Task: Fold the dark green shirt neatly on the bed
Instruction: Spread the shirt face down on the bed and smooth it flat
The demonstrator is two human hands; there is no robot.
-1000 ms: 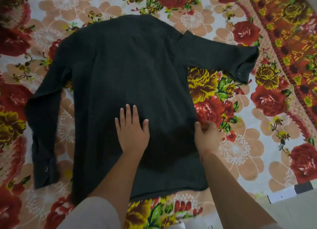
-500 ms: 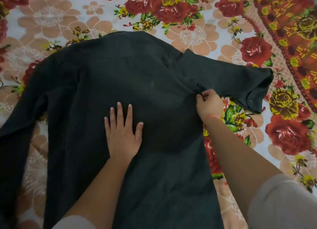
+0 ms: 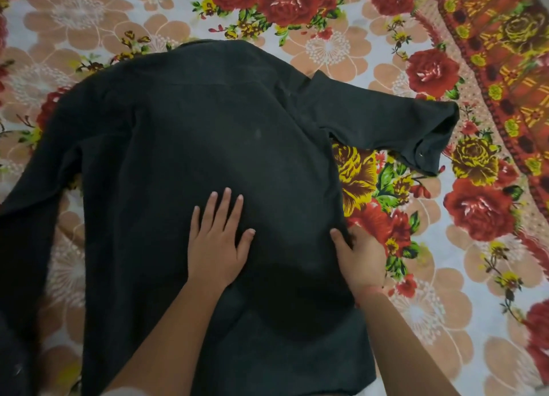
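Floral bedsheet (image 3: 430, 321) bearing the dark green shirt (image 3: 208, 128), laid flat at centre, one sleeve (image 3: 386, 122) toward 2 o'clock. Left hand (image 3: 218, 241) presses it, fingers spread; right hand (image 3: 361, 259), at 4 o'clock, pinches its side edge.

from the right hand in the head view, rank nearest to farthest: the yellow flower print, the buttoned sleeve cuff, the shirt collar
From the right hand, gripping the dark green shirt at its side edge:
1. yellow flower print, just beyond the hand
2. buttoned sleeve cuff, upper right
3. shirt collar, top centre
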